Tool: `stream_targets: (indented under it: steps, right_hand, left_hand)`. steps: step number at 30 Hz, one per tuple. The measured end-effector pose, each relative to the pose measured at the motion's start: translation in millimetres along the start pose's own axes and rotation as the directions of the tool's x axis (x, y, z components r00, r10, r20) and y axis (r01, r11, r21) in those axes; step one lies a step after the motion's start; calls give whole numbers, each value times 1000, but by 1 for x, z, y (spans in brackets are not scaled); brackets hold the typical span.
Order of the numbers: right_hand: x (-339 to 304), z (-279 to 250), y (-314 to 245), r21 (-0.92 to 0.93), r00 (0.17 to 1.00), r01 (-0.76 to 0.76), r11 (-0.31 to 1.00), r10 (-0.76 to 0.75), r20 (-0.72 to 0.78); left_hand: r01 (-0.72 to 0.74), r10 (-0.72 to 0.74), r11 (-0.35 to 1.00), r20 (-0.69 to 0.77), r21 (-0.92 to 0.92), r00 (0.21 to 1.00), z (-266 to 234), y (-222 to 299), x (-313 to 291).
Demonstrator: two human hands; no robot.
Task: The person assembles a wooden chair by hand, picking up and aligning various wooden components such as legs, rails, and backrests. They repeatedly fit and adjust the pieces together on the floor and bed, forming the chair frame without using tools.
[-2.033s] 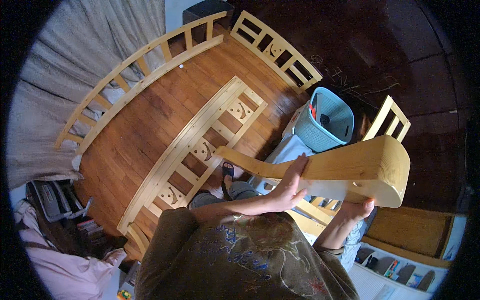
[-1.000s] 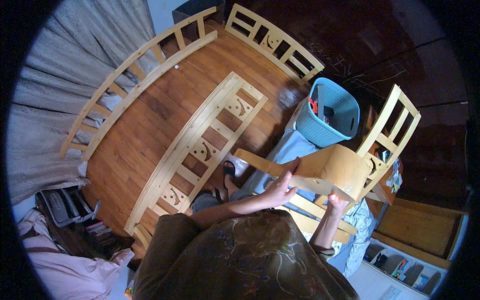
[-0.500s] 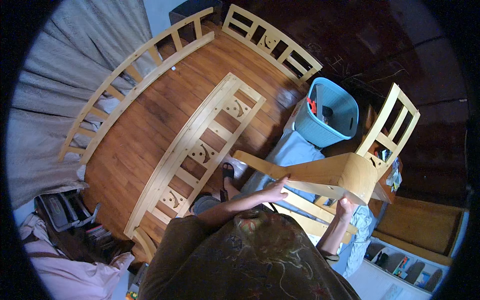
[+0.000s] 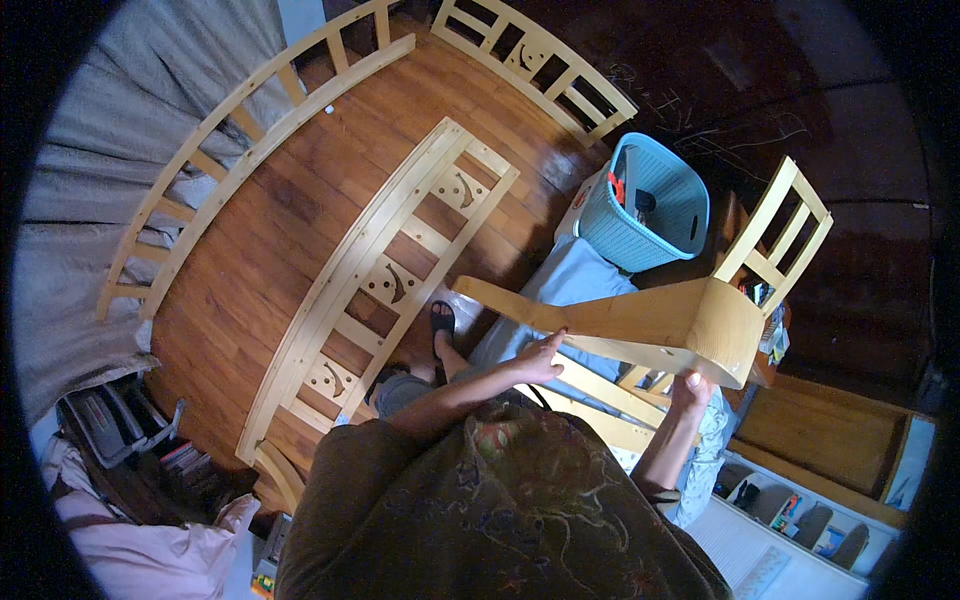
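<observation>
A pale, curved wooden board [image 4: 630, 315] is raised in front of me, with a broad rounded end at the right and a narrow arm reaching left. Holding its lower edge near the broad end is my right hand [image 4: 688, 392]; the thumb is up against the wood and the other fingers are mostly hidden. My left hand [image 4: 538, 360] touches the board's lower edge farther left, one finger stretched upward and the fingers apart. Below the board, pale wooden slats [image 4: 610, 390] show partly between my arms.
A long slatted panel with face cutouts [image 4: 385, 275] lies on the wood floor [image 4: 240, 290]. Other slatted rails [image 4: 255, 130] stand by the grey curtain and at the back [image 4: 530, 60]. A blue basket [image 4: 640, 225] holds items; a ladder-like wooden frame [image 4: 775, 230] stands at right.
My left hand has shifted slightly left and up along the board, with a finger now stretched out. The board stays raised in my right hand; the whole view has shifted a little.
</observation>
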State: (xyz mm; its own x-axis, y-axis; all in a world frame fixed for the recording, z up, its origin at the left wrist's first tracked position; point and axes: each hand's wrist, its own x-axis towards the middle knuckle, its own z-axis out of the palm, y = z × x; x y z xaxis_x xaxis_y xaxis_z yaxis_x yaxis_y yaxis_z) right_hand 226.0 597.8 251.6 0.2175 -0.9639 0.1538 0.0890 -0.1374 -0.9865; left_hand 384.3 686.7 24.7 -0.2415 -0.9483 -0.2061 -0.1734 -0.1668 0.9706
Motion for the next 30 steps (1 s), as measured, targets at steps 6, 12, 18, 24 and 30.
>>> stream_targets:
  steps: [6, 12, 18, 24, 30]
  right_hand:
    - [17, 24, -8, -137, 999, 51, 989, -52, -5]
    - [54, 103, -34, -374, 985, 101, 922, -147, -96]
    - [56, 142, -39, -625, 975, 62, 778, -182, -130]
    - [61, 117, -50, -298, 1000, -10, 954, 12, 5]
    - [95, 105, -53, 29, 974, 90, 996, -94, 208]
  left_hand:
    - [-172, 141, 970, -180, -174, 974, -49, 72, -9]
    - [-513, 494, 855, -426, 77, 758, -115, 170, -6]
    - [-230, 294, 955, -482, 189, 826, -129, 217, 10]
    - [-395, 412, 911, -262, 117, 873, -169, 220, 16]
    - [-424, 429, 888, -11, -179, 903, -196, 205, 12]
